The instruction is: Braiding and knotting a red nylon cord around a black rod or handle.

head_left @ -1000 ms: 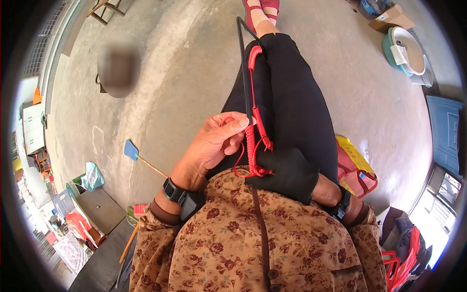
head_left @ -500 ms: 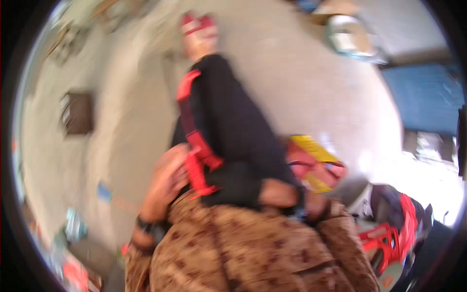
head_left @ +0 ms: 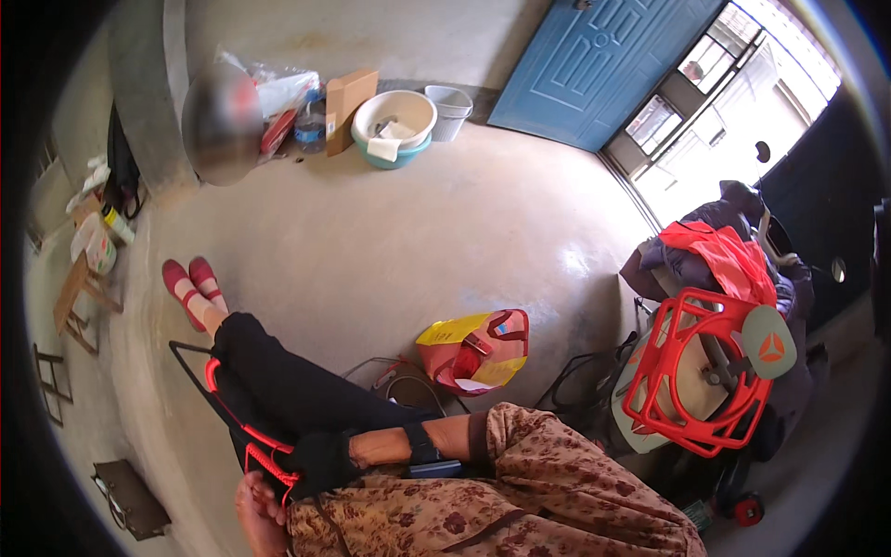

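Observation:
A red and black framed tool shaped like a hacksaw point(head_left: 269, 461) lies slantwise beside my crossed legs in black trousers. Its thin black frame reaches up toward my shins. At the lower left, the fingers of my left hand point(head_left: 260, 511) are curled round the near end of its red ribbed handle loop. My right forearm, with a black strap at the wrist, comes across my lap. My right hand point(head_left: 325, 461) is covered in black, like a glove or cloth, close beside the red handle; its fingers cannot be made out.
A red and yellow bag point(head_left: 478, 353) stands on the floor ahead. To the right is a motorbike with a red plastic seat frame point(head_left: 691, 371). Basins point(head_left: 394, 121) and a bucket point(head_left: 450, 111) stand by the wall, near a blue door point(head_left: 603, 70). A wooden stool point(head_left: 74, 292) is at left.
My view has swung to the right and up, so the door, basins and motorbike show plainly. The tool and my hands now appear lower and further left in the picture.

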`<state>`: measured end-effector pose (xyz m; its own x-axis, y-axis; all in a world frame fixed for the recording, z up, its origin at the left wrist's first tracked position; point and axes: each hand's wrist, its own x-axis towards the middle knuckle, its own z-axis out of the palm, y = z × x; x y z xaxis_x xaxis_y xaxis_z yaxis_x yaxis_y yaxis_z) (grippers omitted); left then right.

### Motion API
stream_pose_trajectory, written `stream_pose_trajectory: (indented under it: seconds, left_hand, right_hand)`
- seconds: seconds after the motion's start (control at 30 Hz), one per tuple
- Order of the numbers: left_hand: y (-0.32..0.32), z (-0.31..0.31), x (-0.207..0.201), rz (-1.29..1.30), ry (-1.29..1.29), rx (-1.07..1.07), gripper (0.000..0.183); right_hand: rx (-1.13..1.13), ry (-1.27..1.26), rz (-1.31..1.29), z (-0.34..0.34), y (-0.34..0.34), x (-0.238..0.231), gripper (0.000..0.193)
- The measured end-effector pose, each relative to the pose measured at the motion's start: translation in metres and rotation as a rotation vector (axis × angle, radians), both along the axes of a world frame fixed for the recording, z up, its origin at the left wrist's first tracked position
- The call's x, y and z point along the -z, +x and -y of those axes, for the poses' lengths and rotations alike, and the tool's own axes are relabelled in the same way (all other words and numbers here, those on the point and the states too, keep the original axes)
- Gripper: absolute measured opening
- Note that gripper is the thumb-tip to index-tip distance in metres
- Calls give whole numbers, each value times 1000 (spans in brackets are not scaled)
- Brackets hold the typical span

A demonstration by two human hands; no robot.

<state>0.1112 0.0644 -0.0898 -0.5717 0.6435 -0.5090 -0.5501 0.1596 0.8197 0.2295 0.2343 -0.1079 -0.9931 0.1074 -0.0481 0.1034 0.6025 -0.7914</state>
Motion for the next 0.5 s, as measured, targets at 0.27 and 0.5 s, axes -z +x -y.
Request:
stream_pose_trajectory:
  seconds: [0.27,0.5]
  left_hand:
    - [3,-58,-3,85,272,84,56]
    - [0,-74,26,331,267,83,51]
  right_hand:
    - [-92,-113,-157,-3,20,-12,46]
    - [-91,-66,67,-14,37,-20,46]
